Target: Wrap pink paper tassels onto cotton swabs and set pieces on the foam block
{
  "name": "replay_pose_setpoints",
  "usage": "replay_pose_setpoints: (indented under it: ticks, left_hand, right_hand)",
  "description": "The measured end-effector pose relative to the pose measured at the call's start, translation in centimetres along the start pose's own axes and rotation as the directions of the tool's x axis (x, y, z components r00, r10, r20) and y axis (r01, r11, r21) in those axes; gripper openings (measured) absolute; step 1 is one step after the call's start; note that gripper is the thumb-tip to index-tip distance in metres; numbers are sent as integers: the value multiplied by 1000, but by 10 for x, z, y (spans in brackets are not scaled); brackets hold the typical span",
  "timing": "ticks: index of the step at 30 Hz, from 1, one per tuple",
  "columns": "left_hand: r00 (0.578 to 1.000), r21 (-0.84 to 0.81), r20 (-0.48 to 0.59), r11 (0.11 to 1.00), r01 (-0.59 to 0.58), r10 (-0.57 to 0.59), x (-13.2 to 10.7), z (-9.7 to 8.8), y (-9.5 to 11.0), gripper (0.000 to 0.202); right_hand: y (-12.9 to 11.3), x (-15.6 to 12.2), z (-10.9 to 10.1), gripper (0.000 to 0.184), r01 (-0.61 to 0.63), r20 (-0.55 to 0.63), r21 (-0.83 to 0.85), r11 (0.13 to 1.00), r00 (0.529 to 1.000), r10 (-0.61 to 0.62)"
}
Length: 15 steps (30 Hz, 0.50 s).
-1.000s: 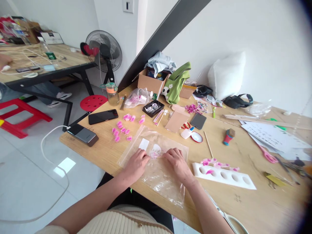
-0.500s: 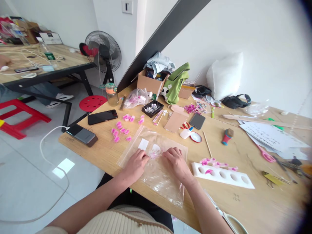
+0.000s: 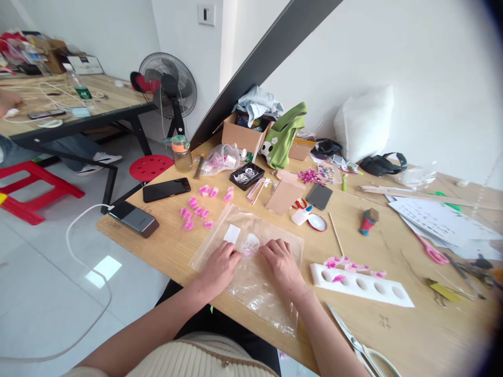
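In the lower middle of the frame, the left hand point(image 3: 220, 264) rests on a clear plastic bag point(image 3: 263, 296). Its fingers are bent and close together. By its tips, on the bag near the middle of the frame, is a small white and pink bit point(image 3: 250, 245). The right hand point(image 3: 282, 263) is on the other side, with its fingers bent too. I cannot tell if either grip is pinching the bit, since the tips are too hard to see. It looks thin and soft, so a light touch should be best. Resting both hands down should help stop the bag from sliding.

Now the edges. At the left, a black phone point(image 3: 167, 190) lies near the side of the tabletop point(image 3: 168, 254). Pink puffs point(image 3: 187, 213) sit between it and the bag. Bare wood shows below the puffs, so the left hand has some room there. The near edge runs under both arms, and the bag comes close to it. At the lower right, scissors point(image 3: 357, 346) lie beside the right arm, and a white foam strip point(image 3: 367, 289) is above them. A wide swing that way could bump them.
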<state>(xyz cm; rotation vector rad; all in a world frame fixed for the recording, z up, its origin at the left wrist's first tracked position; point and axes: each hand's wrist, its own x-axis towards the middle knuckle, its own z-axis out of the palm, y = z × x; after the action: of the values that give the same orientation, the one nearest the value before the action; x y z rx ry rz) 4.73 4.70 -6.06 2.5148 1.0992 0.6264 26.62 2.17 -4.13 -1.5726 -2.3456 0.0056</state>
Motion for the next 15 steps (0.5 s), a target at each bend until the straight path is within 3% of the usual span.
replay_pose_setpoints:
  ticks: [8,15]
  left_hand:
    - [1000,-5,4,1000,8,-8,0,0,0,32]
    - [1000,-3,-2,1000,-1,1,-1,2,-1,32]
  right_hand:
    - [-1,-11,-1,19,-72,-1,-33,997,997,72]
    - [-6,-12,-2,19,-51,15,-14,999,999,51]
